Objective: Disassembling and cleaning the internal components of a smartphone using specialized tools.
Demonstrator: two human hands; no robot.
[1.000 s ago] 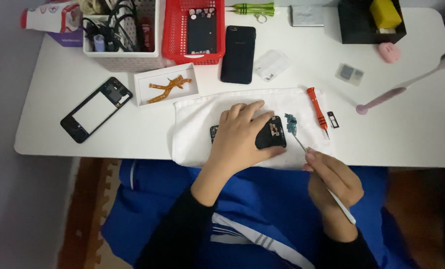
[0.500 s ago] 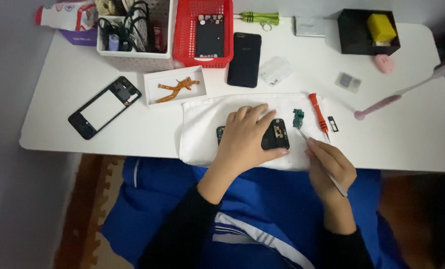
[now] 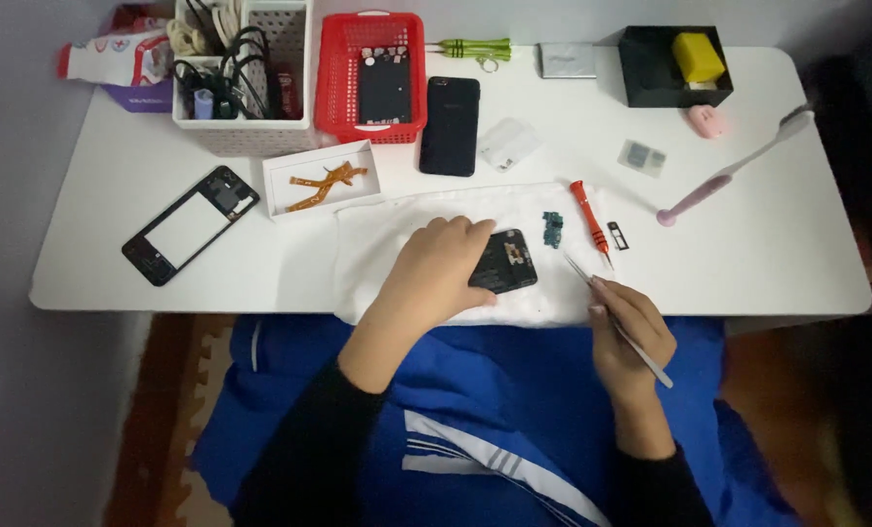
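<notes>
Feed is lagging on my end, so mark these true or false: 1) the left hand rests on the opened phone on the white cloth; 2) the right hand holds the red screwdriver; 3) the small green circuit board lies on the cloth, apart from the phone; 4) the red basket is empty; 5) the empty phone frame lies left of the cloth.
1) True: the left hand presses on the opened phone on the white cloth.
2) False: the right hand holds thin tweezers; the red screwdriver lies on the cloth.
3) True: the green circuit board lies apart from the phone.
4) False: the red basket holds a dark phone part.
5) True: the phone frame lies on the table, left of the cloth.
</notes>
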